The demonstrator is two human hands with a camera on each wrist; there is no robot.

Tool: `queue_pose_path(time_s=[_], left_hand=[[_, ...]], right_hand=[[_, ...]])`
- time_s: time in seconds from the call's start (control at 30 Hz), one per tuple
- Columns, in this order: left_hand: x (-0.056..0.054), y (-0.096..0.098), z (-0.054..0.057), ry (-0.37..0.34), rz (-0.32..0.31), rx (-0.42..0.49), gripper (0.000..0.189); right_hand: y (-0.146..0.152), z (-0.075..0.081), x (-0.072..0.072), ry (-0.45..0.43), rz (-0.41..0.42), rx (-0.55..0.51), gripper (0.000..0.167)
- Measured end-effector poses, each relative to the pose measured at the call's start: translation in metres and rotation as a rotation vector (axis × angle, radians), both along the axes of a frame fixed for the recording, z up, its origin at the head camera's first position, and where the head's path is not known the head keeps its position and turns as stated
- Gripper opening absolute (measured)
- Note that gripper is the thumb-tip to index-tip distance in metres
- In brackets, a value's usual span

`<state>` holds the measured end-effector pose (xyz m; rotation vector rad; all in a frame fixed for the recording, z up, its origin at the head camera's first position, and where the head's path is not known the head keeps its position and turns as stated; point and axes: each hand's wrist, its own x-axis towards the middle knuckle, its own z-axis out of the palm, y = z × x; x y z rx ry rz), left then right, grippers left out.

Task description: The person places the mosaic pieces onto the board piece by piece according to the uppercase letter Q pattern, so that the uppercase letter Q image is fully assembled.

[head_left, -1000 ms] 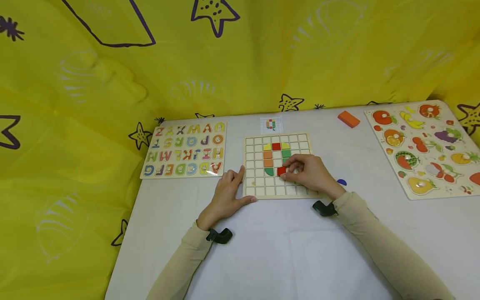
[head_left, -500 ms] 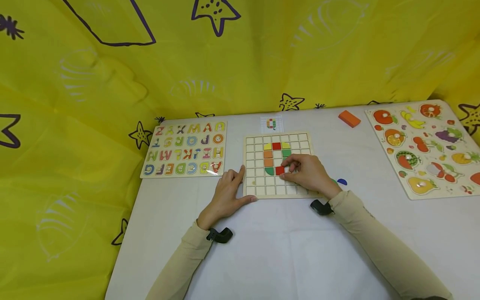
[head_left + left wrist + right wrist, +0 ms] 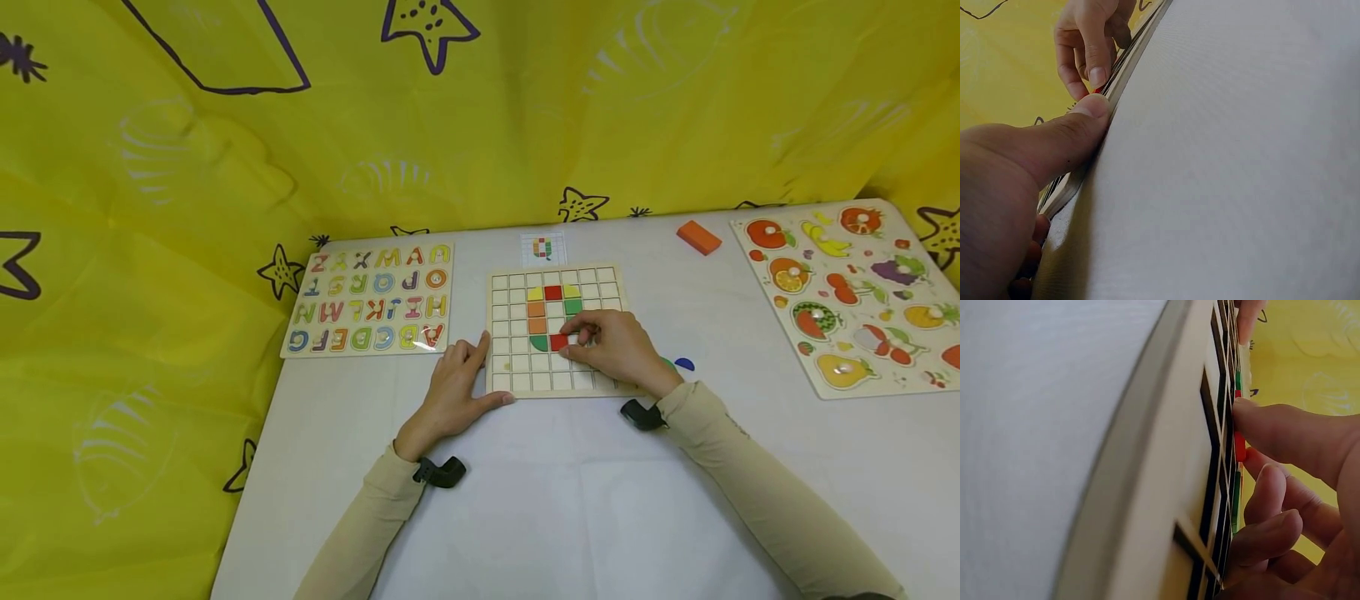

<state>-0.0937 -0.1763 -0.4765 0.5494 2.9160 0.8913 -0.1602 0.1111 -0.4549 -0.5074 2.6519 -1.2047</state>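
Observation:
A wooden grid board (image 3: 517, 379) lies on the table, with coloured tiles set in a ring in its cells. My right hand (image 3: 611, 346) is over the board, thumb and index finger pinching a red square tile (image 3: 558, 342) beside a green quarter-round tile (image 3: 539, 342). In the right wrist view the red tile (image 3: 1240, 442) sits at the grid, with the thumb against it. My left hand (image 3: 453, 392) rests at the board's near left corner, thumb along the front edge and index finger at the left side. Part of the ring's right side is hidden by my right hand.
A small pattern card (image 3: 542, 248) lies behind the board. The alphabet puzzle (image 3: 367, 300) is at left, the fruit puzzle (image 3: 847, 300) at right. An orange block (image 3: 698, 237) lies at the back. A blue half-round piece (image 3: 684, 364) and a green piece lie by my right wrist.
My right hand has brought the red square tile slightly left, from tilted to lined up in the cell beside the green quarter-round tile. My left hand has stayed at the board's corner.

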Motion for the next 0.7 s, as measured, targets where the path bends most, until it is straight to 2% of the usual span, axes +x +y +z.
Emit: queue_pose_path(time_s=[0.27,0.43,0.7], left_hand=[[0.001,0.0,-0.001,0.005,0.005,0.003,0.105],[0.001,0.0,-0.001,0.009,0.003,0.004,0.105],[0.001,0.0,-0.001,0.009,0.01,-0.009,0.105]], right_hand=[[-0.003,0.001,0.001,0.045,0.002,0.027,0.019],[-0.001,0.003,0.002,0.035,-0.004,0.028,0.02],[0.025,0.008,0.007,-0.002,-0.037,-0.004,0.021]])
